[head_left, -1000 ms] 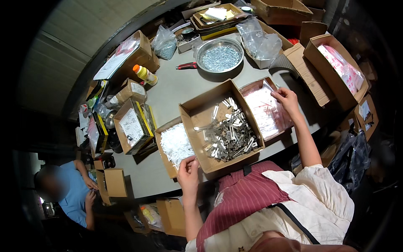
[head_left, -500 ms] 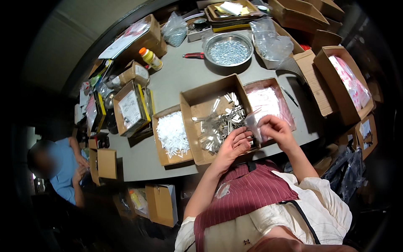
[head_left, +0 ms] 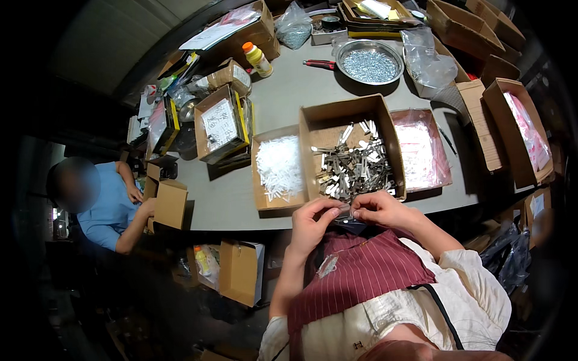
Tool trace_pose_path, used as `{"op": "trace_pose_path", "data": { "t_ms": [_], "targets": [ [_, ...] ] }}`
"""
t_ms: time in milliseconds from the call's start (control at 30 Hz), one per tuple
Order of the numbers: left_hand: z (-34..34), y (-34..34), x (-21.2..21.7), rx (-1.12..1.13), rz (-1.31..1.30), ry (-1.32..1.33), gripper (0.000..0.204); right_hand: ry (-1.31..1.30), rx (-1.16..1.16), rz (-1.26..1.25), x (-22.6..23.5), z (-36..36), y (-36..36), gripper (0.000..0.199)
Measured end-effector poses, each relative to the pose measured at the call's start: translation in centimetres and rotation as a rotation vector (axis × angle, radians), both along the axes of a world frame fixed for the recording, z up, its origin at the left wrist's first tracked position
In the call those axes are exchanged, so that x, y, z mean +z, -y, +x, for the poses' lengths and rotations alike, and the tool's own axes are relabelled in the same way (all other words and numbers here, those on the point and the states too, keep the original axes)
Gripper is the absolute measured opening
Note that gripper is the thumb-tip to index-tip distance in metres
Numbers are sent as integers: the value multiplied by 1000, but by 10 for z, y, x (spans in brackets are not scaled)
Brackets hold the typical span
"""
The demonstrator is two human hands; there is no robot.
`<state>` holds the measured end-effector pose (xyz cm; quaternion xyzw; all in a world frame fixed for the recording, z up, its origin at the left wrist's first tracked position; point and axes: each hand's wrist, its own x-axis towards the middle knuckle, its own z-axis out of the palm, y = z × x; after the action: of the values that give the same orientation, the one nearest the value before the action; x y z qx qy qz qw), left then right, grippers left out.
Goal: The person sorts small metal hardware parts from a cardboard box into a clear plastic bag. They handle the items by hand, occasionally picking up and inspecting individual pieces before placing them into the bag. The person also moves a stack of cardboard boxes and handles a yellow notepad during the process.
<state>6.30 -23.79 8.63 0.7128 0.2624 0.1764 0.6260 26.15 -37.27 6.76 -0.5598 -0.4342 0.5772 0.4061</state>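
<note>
You have a grey table in front of you. On it, close to you, sits a big brown box with a messy heap of metal clips. On its left is a smaller box of white sticks, and on its right a shallow box of clear plastic. A round pan of little shiny bits sits farther back. Your left hand and right hand are close together by the big box's near edge. Each one pinches, thumb to finger. They hold a small clear bag between their fingertips, and it touches both. It is just on your side of the big box. It is too small and see-through to tell which way its long side points.
</note>
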Motion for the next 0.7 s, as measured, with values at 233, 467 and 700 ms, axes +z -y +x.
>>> {"op": "trace_pose_path", "data": {
  "t_ms": [233, 467, 700],
  "targets": [
    [-55, -6, 2, 346, 78, -96, 12, -165, 2, -45, 2, -55, -25, 18],
    [-102, -40, -20, 304, 12, 135, 14, 40, -48, 77, -21, -104, -60, 21],
    [-132, -57, -25, 363, 523, -73, 18, 648, -58, 730, 33, -136, -105, 47]
  ]
}}
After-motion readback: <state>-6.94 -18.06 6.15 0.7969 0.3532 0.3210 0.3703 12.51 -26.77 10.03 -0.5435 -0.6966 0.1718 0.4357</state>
